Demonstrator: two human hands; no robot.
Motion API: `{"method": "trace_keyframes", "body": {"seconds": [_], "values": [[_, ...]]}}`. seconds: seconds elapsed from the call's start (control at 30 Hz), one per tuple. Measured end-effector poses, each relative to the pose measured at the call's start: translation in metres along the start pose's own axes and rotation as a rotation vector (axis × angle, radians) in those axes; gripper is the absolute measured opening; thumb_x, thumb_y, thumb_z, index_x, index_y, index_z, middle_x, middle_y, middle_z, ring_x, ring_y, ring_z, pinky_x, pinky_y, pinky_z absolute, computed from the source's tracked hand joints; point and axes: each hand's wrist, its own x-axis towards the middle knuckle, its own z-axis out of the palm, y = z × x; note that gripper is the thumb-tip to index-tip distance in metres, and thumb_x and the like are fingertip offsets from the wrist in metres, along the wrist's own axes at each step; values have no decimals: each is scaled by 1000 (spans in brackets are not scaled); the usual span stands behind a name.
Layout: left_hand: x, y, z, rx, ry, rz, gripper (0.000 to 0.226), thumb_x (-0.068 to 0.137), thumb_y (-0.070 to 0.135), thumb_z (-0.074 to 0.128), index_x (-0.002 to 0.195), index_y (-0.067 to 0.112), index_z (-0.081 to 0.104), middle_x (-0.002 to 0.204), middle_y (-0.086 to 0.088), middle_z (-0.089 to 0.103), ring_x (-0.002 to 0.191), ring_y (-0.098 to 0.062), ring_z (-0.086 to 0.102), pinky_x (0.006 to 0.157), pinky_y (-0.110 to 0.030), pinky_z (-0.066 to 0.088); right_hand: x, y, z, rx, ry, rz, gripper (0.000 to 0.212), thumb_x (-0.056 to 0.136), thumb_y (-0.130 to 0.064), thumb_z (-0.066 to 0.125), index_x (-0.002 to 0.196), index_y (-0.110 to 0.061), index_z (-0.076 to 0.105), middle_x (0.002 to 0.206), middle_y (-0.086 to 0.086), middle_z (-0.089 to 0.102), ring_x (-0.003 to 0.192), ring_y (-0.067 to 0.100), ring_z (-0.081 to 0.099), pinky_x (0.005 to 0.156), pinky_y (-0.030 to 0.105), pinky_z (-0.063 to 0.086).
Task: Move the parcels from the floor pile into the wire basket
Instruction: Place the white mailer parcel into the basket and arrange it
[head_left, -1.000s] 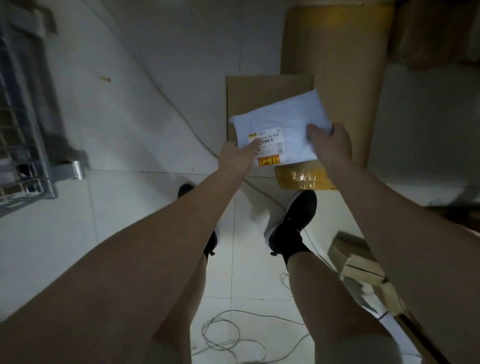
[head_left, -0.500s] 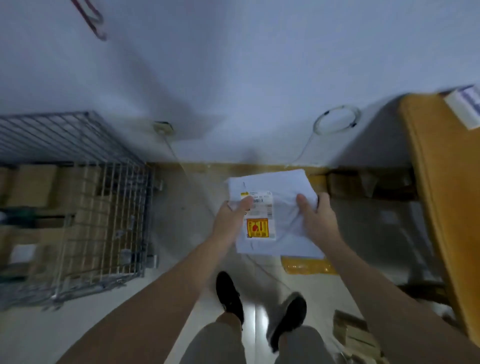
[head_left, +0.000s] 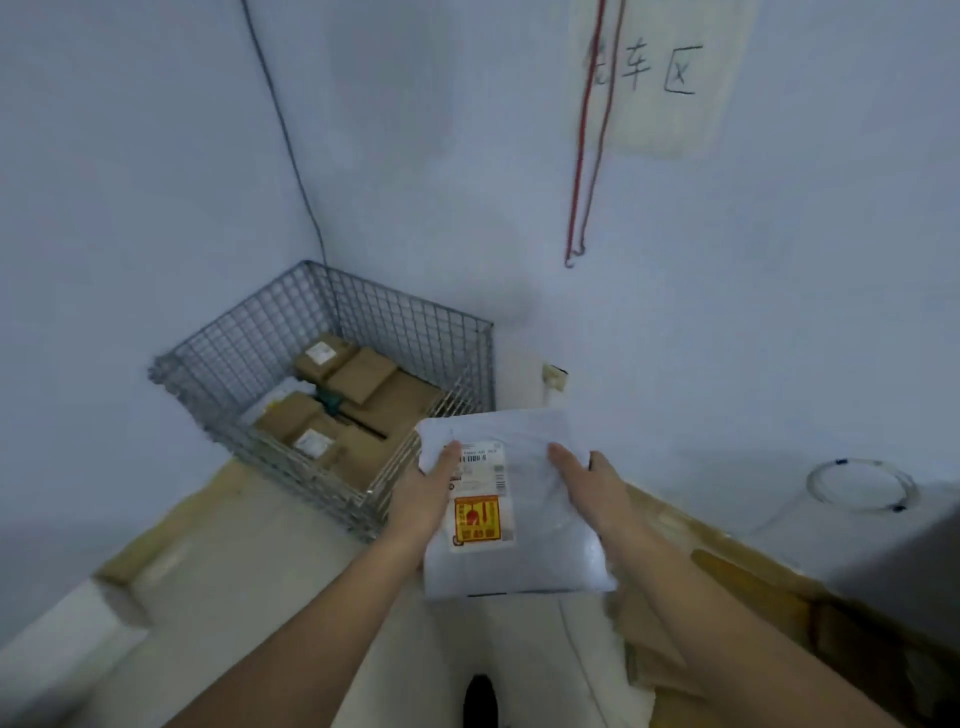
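Observation:
A white soft parcel (head_left: 524, 499) with a shipping label and a yellow-red sticker is held in front of me by both hands. My left hand (head_left: 423, 499) grips its left edge with the thumb on top. My right hand (head_left: 589, 486) grips its right edge the same way. The wire basket (head_left: 239, 338) stands in the room's corner, just left of and beyond the parcel. Several brown cardboard parcels (head_left: 358, 376) lie inside it.
Flattened cardboard (head_left: 743, 577) lies along the wall base at the right. A red cord (head_left: 579, 156) and a paper sign hang on the wall above. A coiled white cable (head_left: 860, 486) sits by the wall at right. My shoe (head_left: 480, 696) shows at the bottom.
I have risen from the floor pile and turned left toward the corner. The parcel, still in both hands, has come up near the basket's right side.

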Motion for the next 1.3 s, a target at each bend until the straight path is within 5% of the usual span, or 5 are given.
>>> {"method": "trace_keyframes", "body": {"seconds": [0.3,0.63,0.83,1.0,1.3], "values": [[-19,-33,-198,-135,194,-9,40,102,52,57,91,18,75,86,-7,81,83,-27,78,83,-38,61,-53,-81,187,-250,-202,-157,76,98,-64,52,156,-18,36,154,9,48,139,34,49,113,46,38],[35,-38,-393,61,245,10,59,104,58,44,74,18,74,68,2,75,62,-5,69,64,-25,50,-62,-143,380,-168,-347,-198,51,93,-60,64,125,-23,49,115,0,65,100,21,68,87,43,60],[127,-36,-454,143,207,25,118,66,104,35,128,8,64,106,-3,76,91,-18,75,81,-34,59,-31,-170,441,-116,-266,-157,51,94,-58,66,126,-21,52,114,0,67,97,19,69,82,41,58],[187,-2,-476,253,168,33,60,102,67,38,130,16,50,113,4,71,75,3,58,51,-10,41,22,-202,481,-117,-256,-122,43,98,-54,61,125,-22,49,115,1,64,96,16,66,69,32,52],[330,46,-509,272,227,-9,57,104,54,50,140,9,48,96,5,67,77,-10,63,79,-30,49,152,-238,567,-75,-266,-45,56,89,-71,57,129,-33,47,113,-6,65,103,19,67,96,52,57]]}}
